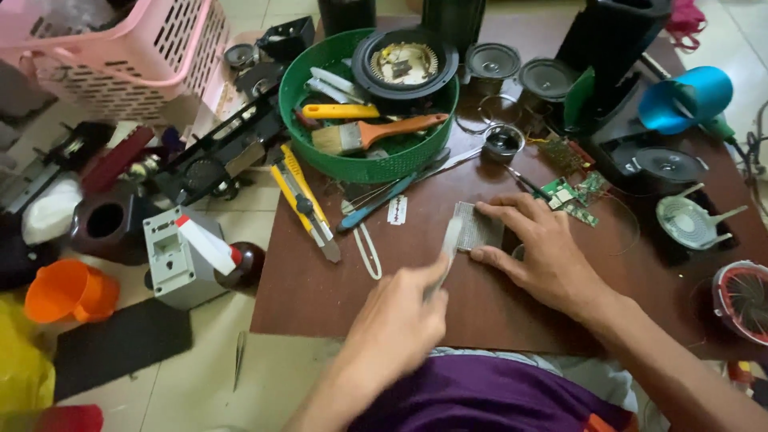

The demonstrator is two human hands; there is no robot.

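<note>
Small grey mesh panel pinned flat on brown board by right hand, fingers spread. Pale brush clamped in left hand. Light, even strokes judged advisable.

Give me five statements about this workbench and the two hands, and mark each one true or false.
1. The right hand presses on a small grey mesh piece on the brown board. True.
2. The left hand is empty. False: it holds a pale brush whose tip meets the mesh piece.
3. The green basket holds a paintbrush with an orange handle. True.
4. The yellow utility knife lies inside the pink basket. False: it lies at the left edge of the board, below the green basket.
5. The razor blade rests under the right hand. False: it lies bare on the board, left of the mesh piece.
</note>
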